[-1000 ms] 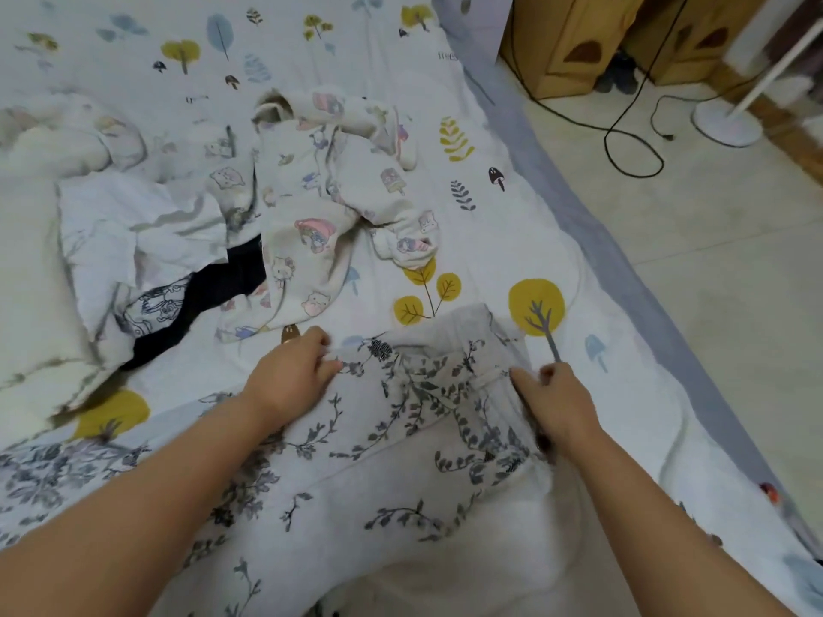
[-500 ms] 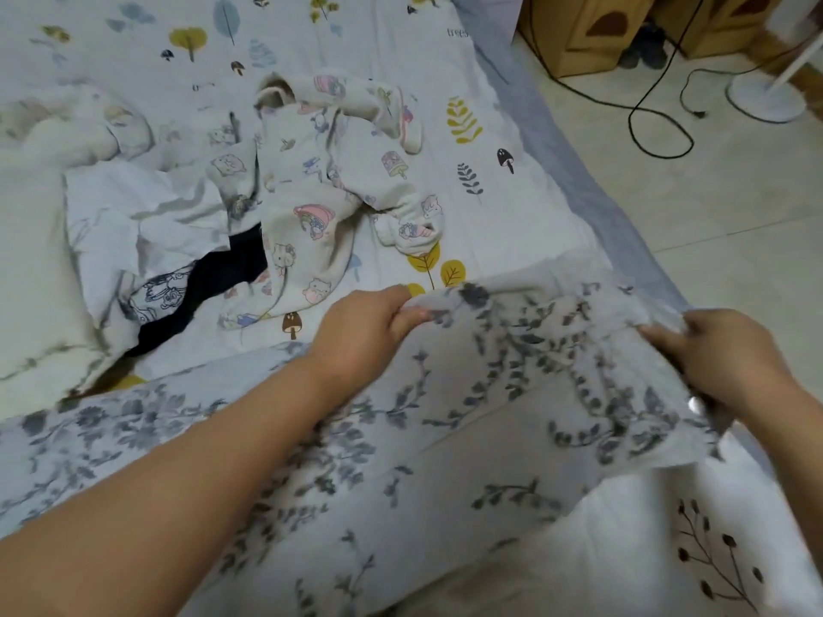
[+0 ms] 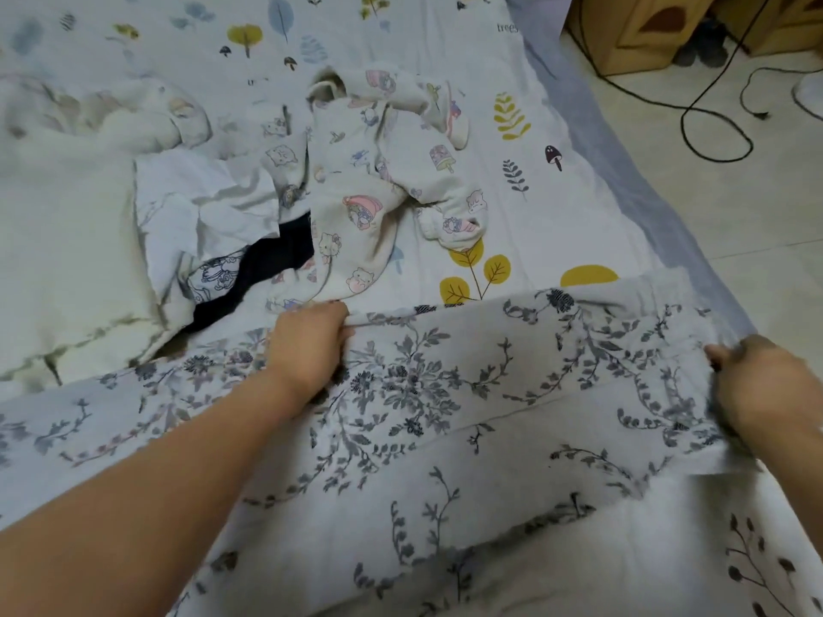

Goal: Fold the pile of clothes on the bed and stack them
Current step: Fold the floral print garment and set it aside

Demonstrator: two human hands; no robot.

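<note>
Compared with one second ago, the floral garment (image 3: 445,394) is no longer bunched between the hands; it is now stretched wide across the near part of the bed (image 3: 512,207), and the right hand (image 3: 770,389) has moved out to the right edge of the bed. The left hand (image 3: 307,345) is a little farther forward than before. The far edge of the garment runs nearly straight between both hands. Beyond it lies a bare strip of sheet, then the pile of clothes (image 3: 320,202), with the cartoon-print garment (image 3: 378,193) nearest. Right of the bed is bare floor (image 3: 735,207) with a black cable (image 3: 712,118). Each hand's grip is closed: the fingers are curled and pinch the garment's far edge.
</note>
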